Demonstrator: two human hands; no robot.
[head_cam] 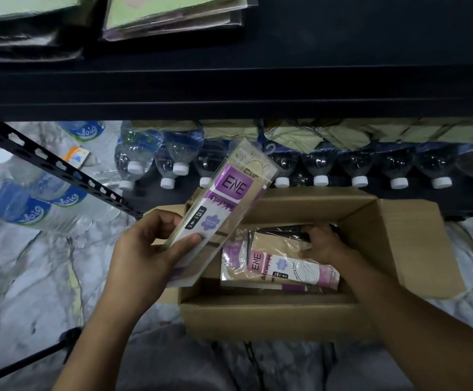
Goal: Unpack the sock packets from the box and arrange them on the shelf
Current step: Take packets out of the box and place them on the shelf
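My left grip (145,249) clamps collected sock packets (224,198) above the box (272,314) rim; my right grip (325,244) curls round another packet (283,263) inside, ready to lift.

Sock packets (280,266) lie in the box (272,314), bottles (319,167) behind it, under the shelf (257,88)

Stockroom, metal shelving (229,88), water bottles (320,167) (a row)

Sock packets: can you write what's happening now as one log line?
left hand: holds raised sock packets | right hand: fingers grip top packet inside box | box: open, more packets inside
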